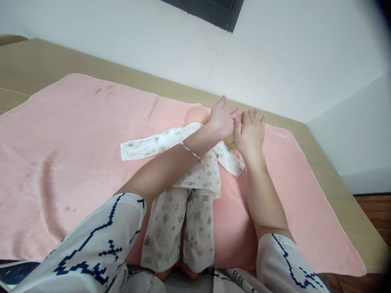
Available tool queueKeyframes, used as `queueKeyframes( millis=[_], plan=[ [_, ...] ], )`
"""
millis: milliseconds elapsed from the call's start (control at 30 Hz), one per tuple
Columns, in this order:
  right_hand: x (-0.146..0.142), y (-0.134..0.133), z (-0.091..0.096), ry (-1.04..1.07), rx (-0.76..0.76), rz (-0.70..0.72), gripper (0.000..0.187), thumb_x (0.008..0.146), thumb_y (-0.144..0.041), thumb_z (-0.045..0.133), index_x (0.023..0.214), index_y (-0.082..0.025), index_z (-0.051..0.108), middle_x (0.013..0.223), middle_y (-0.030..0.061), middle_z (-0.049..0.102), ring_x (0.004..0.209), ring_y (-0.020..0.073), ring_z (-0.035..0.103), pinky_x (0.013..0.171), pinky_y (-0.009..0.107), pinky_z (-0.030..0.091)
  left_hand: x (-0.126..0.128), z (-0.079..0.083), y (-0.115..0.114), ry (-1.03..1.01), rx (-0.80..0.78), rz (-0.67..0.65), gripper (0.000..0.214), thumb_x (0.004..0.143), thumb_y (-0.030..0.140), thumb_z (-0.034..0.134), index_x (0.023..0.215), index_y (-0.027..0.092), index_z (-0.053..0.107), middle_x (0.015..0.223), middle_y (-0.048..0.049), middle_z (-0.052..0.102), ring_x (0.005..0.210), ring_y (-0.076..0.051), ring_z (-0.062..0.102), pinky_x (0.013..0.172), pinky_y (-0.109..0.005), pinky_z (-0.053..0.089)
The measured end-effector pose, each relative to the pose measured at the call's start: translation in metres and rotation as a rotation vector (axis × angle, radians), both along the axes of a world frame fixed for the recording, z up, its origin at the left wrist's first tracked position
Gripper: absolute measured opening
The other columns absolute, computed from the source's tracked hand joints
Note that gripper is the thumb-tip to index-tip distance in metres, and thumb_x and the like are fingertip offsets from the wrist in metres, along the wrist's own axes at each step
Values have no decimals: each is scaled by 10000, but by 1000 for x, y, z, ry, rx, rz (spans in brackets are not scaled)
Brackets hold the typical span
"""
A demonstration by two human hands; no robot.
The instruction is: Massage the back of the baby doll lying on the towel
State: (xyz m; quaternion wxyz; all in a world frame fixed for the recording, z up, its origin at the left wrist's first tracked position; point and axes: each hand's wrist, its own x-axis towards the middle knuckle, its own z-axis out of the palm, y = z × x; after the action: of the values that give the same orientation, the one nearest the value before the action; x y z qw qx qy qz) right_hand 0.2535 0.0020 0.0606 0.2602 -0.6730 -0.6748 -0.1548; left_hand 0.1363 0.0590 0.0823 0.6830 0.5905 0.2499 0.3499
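My left hand (224,120) is raised beyond the doll's shoulder, palm partly turned up, thumb out and fingers apart. Beside it my right hand (250,134) shows its back, fingers stretched, fingertips meeting those of the left. I see nothing held in either one. Below lies a baby doll (197,115) on its back or front, I cannot tell which, in a white printed long-sleeved top (201,175) and matching trousers (166,224). My left forearm, with a silver bracelet, crosses over its chest. A yellowish round object (230,141) is partly hidden behind my right hand.
A pink blanket (85,162) with some creases covers much of the wooden table (122,77). The table's far side runs along a white wall (275,61), where a dark frame (214,12) hangs above. The doll's feet reach the near edge, close to my body.
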Motion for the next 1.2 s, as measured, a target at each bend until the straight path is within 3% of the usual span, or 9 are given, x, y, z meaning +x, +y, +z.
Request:
queueKeyframes(
  millis=[133,433,500,667,767,967,1067,1133,1200],
  plan=[
    [1,2,-2,13,-4,15,669,1038,-518,220,1454,-74,500,1539,232,490,1526,372,323,1234,693,142,-7,-3,1,9,84,52,756,982,619,94,1462,134,418,1523,-176,454,1526,-368,300,1095,-658,412],
    [0,1,-4,-63,15,-37,607,1035,-512,292,1366,-107,600,1542,230,484,1518,382,330,1219,684,188,-46,2,-12,-22,-70,-65,778,979,536,-16,1508,133,389,1460,-205,553,1423,-324,494,1055,-559,479],
    [-1,0,-5,-93,10,-61,593,1035,-514,306,1361,-120,606,1545,228,480,1517,383,331,1210,680,211,-60,3,-18,-93,-175,-72,772,983,547,-3,1517,151,389,1460,-197,557,1406,-320,520,1074,-550,464],
    [-6,-2,-8,-170,-6,-148,577,1034,-508,337,1405,-133,572,1559,240,454,1527,389,307,1195,668,242,-103,13,-32,-351,-541,-58,691,979,546,262,1559,181,340,1489,-160,552,1389,-318,539,1126,-513,428],
    [-9,-4,-7,-190,-31,-153,578,1026,-501,371,1435,-132,545,1576,261,415,1538,406,270,1198,672,222,-126,20,-45,-423,-652,14,644,986,485,314,1545,169,373,1464,-169,581,1339,-314,589,1126,-498,436],
    [-11,-13,0,-176,-146,-103,560,972,-425,491,1469,-166,503,1680,252,172,1561,485,88,1142,802,117,-148,22,-90,-288,-771,103,571,949,385,455,1426,79,527,1393,-200,637,1266,-308,647,1126,-427,456],
    [-19,-22,3,-130,-112,-79,519,954,-414,508,1421,-191,551,1703,214,117,1558,507,7,1093,865,53,-147,20,-108,-237,-807,96,543,935,375,489,1370,63,578,1377,-207,645,1256,-307,652,1123,-411,463],
    [-31,-34,4,-95,-53,24,486,975,-404,475,1415,-213,555,1698,186,184,1570,459,94,1130,836,44,-145,18,-114,-239,-818,109,533,932,381,503,1354,66,591,1365,-206,653,1279,-302,635,1128,-400,461],
    [-46,-50,6,-61,-15,207,481,1018,-373,391,1474,-253,483,1673,149,292,1549,366,277,1194,766,54,-141,16,-119,-252,-837,120,546,933,409,518,1349,61,591,1355,-210,656,1314,-296,608,1137,-386,455]
  ],
)
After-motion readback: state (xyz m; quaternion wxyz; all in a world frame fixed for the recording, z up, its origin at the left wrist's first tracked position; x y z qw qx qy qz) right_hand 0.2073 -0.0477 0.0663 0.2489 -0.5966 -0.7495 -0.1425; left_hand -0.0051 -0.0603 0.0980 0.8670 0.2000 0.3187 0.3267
